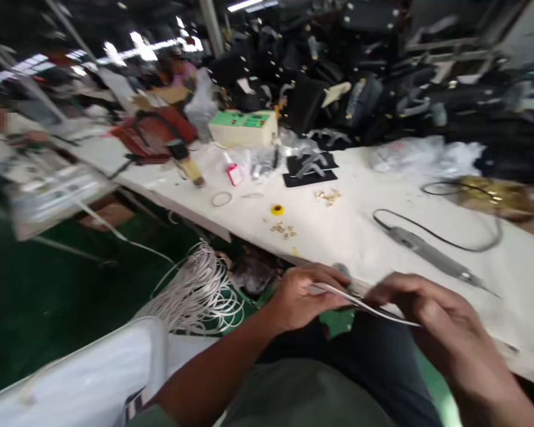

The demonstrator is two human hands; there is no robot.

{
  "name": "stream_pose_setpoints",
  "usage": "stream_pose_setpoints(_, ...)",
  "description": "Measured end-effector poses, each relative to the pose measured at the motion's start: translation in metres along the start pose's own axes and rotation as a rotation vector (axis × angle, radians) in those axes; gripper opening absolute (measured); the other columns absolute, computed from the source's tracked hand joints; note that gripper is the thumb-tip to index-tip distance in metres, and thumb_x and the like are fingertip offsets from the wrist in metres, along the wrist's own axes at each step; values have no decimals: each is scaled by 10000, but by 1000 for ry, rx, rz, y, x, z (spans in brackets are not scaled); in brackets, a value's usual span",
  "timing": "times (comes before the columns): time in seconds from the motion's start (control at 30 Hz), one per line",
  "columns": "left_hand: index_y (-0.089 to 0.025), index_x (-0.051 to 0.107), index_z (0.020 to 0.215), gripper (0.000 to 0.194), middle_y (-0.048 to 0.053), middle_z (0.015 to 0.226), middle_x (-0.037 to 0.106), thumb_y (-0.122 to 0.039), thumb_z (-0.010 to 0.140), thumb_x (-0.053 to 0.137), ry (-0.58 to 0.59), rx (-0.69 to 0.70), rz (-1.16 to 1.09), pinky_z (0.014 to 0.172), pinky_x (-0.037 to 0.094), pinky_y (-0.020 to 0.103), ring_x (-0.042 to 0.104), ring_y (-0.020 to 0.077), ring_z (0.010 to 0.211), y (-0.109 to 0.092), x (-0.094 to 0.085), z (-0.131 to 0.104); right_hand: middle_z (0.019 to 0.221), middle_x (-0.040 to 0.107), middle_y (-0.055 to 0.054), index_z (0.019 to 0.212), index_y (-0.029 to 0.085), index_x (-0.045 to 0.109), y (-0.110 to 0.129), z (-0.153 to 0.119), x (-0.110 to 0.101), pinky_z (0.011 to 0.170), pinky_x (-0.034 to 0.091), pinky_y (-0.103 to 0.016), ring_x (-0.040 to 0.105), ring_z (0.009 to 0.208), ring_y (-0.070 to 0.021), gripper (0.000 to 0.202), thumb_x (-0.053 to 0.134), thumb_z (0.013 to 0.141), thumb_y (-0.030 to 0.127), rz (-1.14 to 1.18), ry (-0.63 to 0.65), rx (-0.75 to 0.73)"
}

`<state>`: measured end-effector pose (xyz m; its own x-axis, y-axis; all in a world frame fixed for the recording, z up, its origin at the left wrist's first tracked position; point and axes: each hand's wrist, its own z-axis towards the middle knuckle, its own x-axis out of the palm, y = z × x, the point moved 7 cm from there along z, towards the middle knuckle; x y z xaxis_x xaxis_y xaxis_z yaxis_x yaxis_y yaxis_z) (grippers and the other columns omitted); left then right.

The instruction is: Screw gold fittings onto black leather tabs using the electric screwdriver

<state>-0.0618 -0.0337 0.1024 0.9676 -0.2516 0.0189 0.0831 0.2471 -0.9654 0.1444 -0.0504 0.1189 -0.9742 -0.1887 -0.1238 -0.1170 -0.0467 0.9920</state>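
A thin strip with a white edge (367,306) spans the gap between my two hands, just in front of the table's near edge. My left hand (300,296) pinches its left end between thumb and fingers. At the strip's right end my right hand (431,311), somewhat blurred, has its fingers curled around it. Small gold-coloured metal pieces (283,229) lie on the white table (351,219) beyond my hands, near a yellow ring-shaped object (277,209). A grey pen-like tool (431,256) with a black cord rests to the right.
Farther back stand a cream box with a green panel (244,128), a red bottle (234,174) and black pieces (310,169). A reddish-brown bag (155,133) is at the left. Coiled white cord (196,290) hangs low beside the table. A person (0,127) sits at far left.
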Motion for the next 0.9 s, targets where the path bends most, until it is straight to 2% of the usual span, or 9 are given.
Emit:
stream_pose_setpoints(0.1,-212,798,922,62,86,1055,831,-254,897,837,139,337,192,885,650,347,787,189,920,-31,-1,0,937,771,-88,1027,209,788,0,-1,2,812,577,-340,717,886,-247,364,748,916,554,51,56,111)
stream_pose_setpoints(0.17,-219,782,986,83,81,1104,825,-191,913,810,208,457,289,887,653,356,782,185,945,-42,3,-4,958,760,-68,1056,207,796,2,2,8,786,544,-293,693,881,-205,307,774,926,484,32,154,157)
stream_pose_setpoints(0.23,-214,770,1023,115,86,1135,816,-165,922,792,240,512,345,885,651,358,777,189,968,-47,8,-9,998,748,-71,1073,202,808,5,1,11,766,520,-274,674,888,-185,292,757,950,462,7,249,165)
stream_pose_setpoints(0.33,-202,765,1041,133,94,1128,807,-132,928,771,272,560,391,872,647,342,773,186,961,-48,14,-14,1004,733,-81,1090,193,821,7,-3,14,694,489,-257,645,843,-163,310,749,960,466,-40,355,172)
stream_pose_setpoints(0.43,-207,761,1044,132,91,1113,803,-129,937,755,287,577,430,850,649,338,770,186,945,-47,16,-15,970,724,-84,1087,187,829,12,-6,15,670,488,-255,630,802,-151,310,756,957,458,-66,401,137)
stream_pose_setpoints(0.53,-207,759,1052,153,90,1120,802,-121,926,761,276,575,465,824,648,353,765,195,928,-45,16,-16,948,717,-79,1050,191,834,19,-8,16,685,510,-255,631,798,-148,271,773,946,435,-88,404,86)
stream_pose_setpoints(0.67,-215,763,1049,138,87,1120,798,-132,944,733,301,578,492,818,654,367,763,202,926,-45,19,-18,949,719,-73,1054,195,830,19,-10,16,702,543,-249,651,824,-154,281,826,898,428,-69,392,91)
stream_pose_setpoints(0.9,-220,768,1049,125,82,1115,799,-150,954,727,323,551,479,835,647,346,764,193,932,-43,23,-17,912,744,-62,1031,189,831,15,-10,15,719,523,-256,652,804,-147,286,771,946,455,-112,417,12)
